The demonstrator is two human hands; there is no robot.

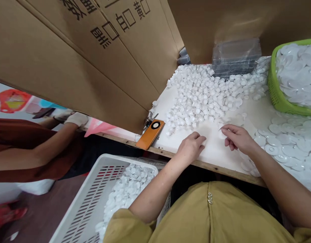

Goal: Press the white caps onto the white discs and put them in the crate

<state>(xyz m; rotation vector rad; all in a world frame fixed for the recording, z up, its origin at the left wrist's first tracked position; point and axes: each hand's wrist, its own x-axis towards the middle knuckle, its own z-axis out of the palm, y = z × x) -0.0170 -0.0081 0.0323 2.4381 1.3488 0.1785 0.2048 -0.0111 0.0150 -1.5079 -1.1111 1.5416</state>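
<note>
On the bench (166, 101), the loose discs (284, 148) lie right of the heap of small white pieces (206, 94) and the tray (93, 202) sits to its near left, probably for easy reach. On the heap's near side, my right hand (236, 136) pinches a white disc (222, 134); my left hand (191, 146) is half curled, whether around anything I cannot tell.

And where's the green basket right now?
The green basket stands in the head view's upper right, on the table, beyond the right hand and just behind the spread of white discs.
</note>
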